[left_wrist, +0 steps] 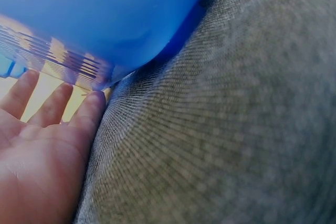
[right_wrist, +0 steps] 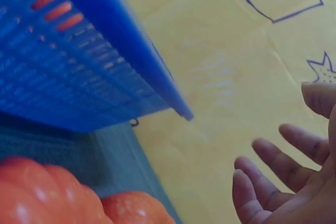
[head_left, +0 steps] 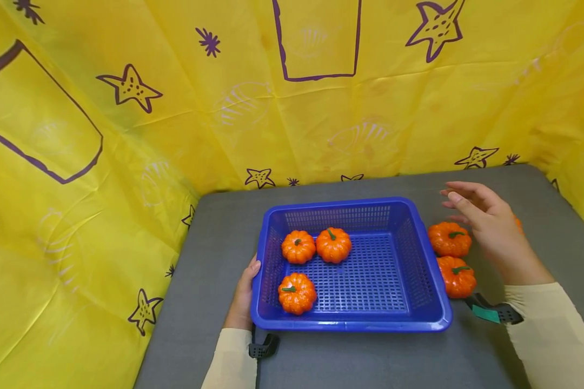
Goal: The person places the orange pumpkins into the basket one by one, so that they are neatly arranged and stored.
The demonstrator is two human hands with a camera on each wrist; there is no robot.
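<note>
A blue plastic basket (head_left: 350,326) with slotted walls stands on the grey table. Inside it, on the left side, sit three small orange pumpkins, among them a front one (head_left: 297,294). My left hand (head_left: 244,294) is at the basket's left wall; in the left wrist view its fairly straight fingers (left_wrist: 86,111) touch the slotted side. My right hand (head_left: 491,227), empty with fingers spread and slightly bent, hovers above the pumpkins right of the basket. Two of these, a rear pumpkin (head_left: 449,239) and a nearer pumpkin (head_left: 457,277), lie close to the wall; another is mostly hidden behind the hand.
Yellow cloth (head_left: 321,135) printed with starfish and shells hangs behind and along both sides of the grey table (head_left: 214,237). Black straps, such as the right strap (head_left: 496,312), show at both wrists.
</note>
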